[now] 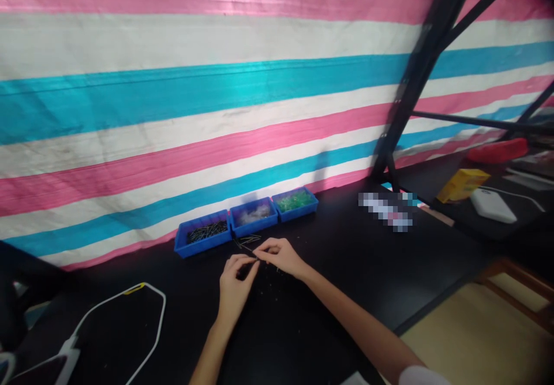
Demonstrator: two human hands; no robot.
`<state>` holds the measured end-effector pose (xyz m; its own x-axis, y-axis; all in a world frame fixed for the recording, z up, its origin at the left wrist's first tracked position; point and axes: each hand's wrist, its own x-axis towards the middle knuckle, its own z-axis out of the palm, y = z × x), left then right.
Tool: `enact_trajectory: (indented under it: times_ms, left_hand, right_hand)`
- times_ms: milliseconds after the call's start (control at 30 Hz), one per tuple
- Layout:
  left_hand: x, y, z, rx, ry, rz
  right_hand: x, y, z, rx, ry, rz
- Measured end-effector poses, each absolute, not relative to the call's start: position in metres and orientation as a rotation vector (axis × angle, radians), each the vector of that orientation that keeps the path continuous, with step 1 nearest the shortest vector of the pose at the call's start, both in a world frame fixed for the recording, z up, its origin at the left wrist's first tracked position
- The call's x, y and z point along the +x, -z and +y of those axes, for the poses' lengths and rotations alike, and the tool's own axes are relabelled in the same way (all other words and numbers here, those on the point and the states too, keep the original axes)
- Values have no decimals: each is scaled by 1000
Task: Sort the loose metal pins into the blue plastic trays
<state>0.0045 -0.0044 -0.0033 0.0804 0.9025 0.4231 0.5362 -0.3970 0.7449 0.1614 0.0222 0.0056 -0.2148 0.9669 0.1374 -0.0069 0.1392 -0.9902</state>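
Fingers (251, 275) of the left hand (232, 286) and right hand (282, 255) meet in a close pinch low over the counter (341, 229); whether a part is gripped between them cannot be told at this scale. Loose pins (250, 239) lie just beyond the fingers, in front of the blue middle tray (256, 227). The left tray (188, 250) contains more dark pins; the right tray (298, 212) contains green pieces.

Caution: a knuckle brushing the loose pins could scatter them. Dark pins on a dark surface would be hard to find. An uneven pinch could let a small part slip and mix with the pale specks (268, 292) near the hands.
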Motion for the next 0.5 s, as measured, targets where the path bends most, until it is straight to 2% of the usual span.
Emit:
enact_trajectory:
  times_ms: [200, 367, 500]
  left_hand:
    - [-2, 16, 1, 1986, -1164, 1647]
    - [-5, 14, -2, 2085, -1114, 1760]
    - [-6, 10, -4, 2065, -1103, 1818]
  right_hand:
    - [160, 0, 33, -1077, -1185, -1365]
    - [147, -3, 49, -1029, -1299, -1460]
    - [125, -26, 65, -937, -1416, -1486]
